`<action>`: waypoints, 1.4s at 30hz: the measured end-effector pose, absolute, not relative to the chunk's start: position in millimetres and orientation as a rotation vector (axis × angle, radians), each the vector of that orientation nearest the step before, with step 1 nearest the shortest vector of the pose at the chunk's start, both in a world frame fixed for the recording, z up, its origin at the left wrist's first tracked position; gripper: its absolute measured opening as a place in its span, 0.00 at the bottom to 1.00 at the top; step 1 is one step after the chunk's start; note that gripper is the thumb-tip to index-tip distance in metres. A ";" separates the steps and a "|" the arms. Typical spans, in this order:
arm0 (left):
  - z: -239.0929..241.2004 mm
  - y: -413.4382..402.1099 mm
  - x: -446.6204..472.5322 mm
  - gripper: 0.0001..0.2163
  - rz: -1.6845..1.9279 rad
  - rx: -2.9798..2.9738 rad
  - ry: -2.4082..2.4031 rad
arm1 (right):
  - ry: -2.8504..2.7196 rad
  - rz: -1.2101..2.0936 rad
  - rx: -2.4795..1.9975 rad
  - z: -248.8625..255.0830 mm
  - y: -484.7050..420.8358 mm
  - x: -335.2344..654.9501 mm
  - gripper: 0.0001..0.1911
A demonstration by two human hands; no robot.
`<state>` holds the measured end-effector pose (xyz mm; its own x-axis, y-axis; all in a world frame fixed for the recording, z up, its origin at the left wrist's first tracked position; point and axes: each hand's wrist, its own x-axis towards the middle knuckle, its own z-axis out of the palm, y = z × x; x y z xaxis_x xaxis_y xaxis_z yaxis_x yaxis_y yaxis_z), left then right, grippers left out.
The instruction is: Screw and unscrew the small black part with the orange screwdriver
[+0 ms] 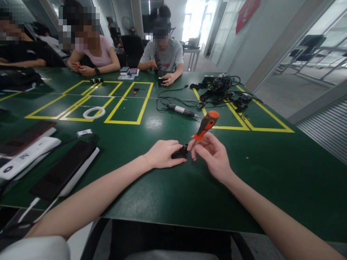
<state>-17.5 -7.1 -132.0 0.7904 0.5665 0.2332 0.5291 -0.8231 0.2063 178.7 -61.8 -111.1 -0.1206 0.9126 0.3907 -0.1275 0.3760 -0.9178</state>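
On the green table [168, 191], my left hand [164, 154] is closed around a small black part [181, 153] with a short round metal post at its top. Most of that part is hidden by my fingers. Just to its right, my right hand [214, 155] pinches an orange and black screwdriver [207, 125] low down, near where the shaft begins. The screwdriver leans with its handle up and to the right. Its tip is hidden behind my fingers, so I cannot tell whether it touches the black part.
Ahead lies a corded electric screwdriver [181, 110], with a heap of black cables [221, 86] behind it. Yellow tape marks rectangles on the table. A white ring [94, 112], a phone [65, 168] and a power strip [28, 155] lie left. Several people sit at the far side.
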 end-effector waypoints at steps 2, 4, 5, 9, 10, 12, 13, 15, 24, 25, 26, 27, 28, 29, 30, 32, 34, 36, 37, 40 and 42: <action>-131.2 -7.4 -17.6 0.17 0.432 2.837 0.875 | -1.408 1.019 -0.815 -111.1 -62.7 178.6 0.16; -130.7 -7.6 -17.8 0.17 0.433 2.833 0.872 | -1.421 0.976 -0.850 -110.7 -62.7 179.0 0.17; -130.7 -7.5 -17.9 0.17 0.436 2.830 0.868 | -1.424 0.955 -0.851 -110.4 -62.2 179.3 0.17; -132.1 -6.5 -18.4 0.17 0.460 2.823 0.848 | -1.419 0.935 -0.819 -109.9 -59.2 180.4 0.15; -132.6 -6.1 -18.6 0.17 0.465 2.824 0.846 | -1.423 0.956 -0.818 -109.9 -58.6 180.5 0.16; -133.4 -5.3 -18.8 0.18 0.472 2.824 0.844 | -1.423 1.005 -0.821 -110.1 -58.1 180.4 0.18; -133.6 -5.1 -18.9 0.18 0.475 2.819 0.843 | -1.416 1.023 -0.818 -110.1 -58.2 180.2 0.18; -133.8 -5.0 -19.0 0.18 0.482 2.801 0.838 | -1.381 1.040 -0.801 -110.2 -58.8 179.5 0.17; -133.6 -4.6 -20.1 0.16 0.510 2.680 0.819 | -1.389 0.970 -0.811 -108.0 -59.7 178.3 0.15; -133.9 -3.9 -20.3 0.16 0.513 2.671 0.813 | -1.389 0.975 -0.810 -108.3 -59.2 178.4 0.15; -134.2 -3.3 -20.4 0.16 0.514 2.664 0.807 | -1.390 0.986 -0.809 -108.8 -58.7 178.5 0.16; -134.4 -2.8 -20.4 0.17 0.515 2.659 0.803 | -1.389 0.998 -0.809 -109.3 -58.3 178.5 0.16; -134.5 -2.4 -20.4 0.17 0.517 2.655 0.802 | -1.384 1.006 -0.809 -109.7 -58.0 178.4 0.17; -134.5 -2.2 -20.3 0.17 0.517 2.652 0.802 | -1.374 1.006 -0.810 -110.0 -57.9 178.2 0.17; -134.3 -2.2 -20.2 0.18 0.515 2.649 0.804 | -1.360 1.002 -0.815 -110.1 -57.9 178.0 0.18; -133.5 -2.6 -20.0 0.19 0.512 2.648 0.809 | -1.331 0.983 -0.833 -109.6 -58.4 177.8 0.19; -132.5 -3.2 -20.0 0.19 0.513 2.655 0.811 | -1.325 0.954 -0.857 -108.3 -59.3 178.0 0.19; -131.8 -3.8 -20.1 0.18 0.513 2.668 0.810 | -1.346 0.911 -0.888 -106.8 -60.0 178.7 0.19; -131.7 -4.0 -20.2 0.18 0.513 2.674 0.810 | -1.358 0.886 -0.905 -106.1 -60.3 179.2 0.18; -132.0 -4.2 -20.6 0.17 0.513 2.695 0.808 | -1.376 0.817 -0.934 -104.9 -60.0 180.2 0.15; -132.5 -4.0 -20.7 0.17 0.516 2.714 0.797 | -1.369 0.793 -0.925 -105.1 -59.3 180.6 0.13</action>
<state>-20.7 -4.0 -132.5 0.7857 0.5614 0.2600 0.4667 -0.8137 0.3466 180.6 -59.3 -105.1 0.0618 0.8928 0.4463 0.0569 0.4432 -0.8946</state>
